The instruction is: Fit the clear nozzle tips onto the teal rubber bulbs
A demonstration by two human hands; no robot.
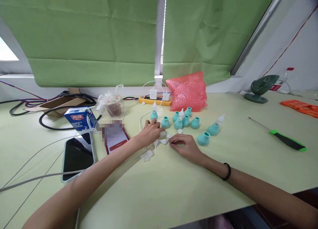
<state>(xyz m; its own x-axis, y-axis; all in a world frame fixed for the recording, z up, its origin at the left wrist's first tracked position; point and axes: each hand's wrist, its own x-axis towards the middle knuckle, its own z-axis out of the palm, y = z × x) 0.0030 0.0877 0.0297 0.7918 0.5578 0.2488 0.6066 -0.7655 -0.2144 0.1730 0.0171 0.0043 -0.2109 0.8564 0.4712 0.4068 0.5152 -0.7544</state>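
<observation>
My left hand (151,133) reaches over a loose group of small clear and white plastic pieces (162,141), its fingers bent and somewhat apart. Just beyond it stands a teal rubber bulb (154,115) with a clear pointed nozzle (154,106) on top. Resting on the table, my right hand (185,146) has thumb and fingertips pressed together beside those pieces; anything between them is hidden. Several bare teal bulbs (195,122) stand behind both hands. One bulb (213,129) lies tilted with a nozzle (220,119) in its neck. A clear plastic part (146,156) lies near my left wrist.
To the left are a phone (77,156), a red-edged phone (116,139), a milk carton (81,118), a bagged cup (113,105) and cables. Behind are a power strip (144,99) and pink bubble wrap (188,95). A screwdriver (285,138) and fan (260,88) are right.
</observation>
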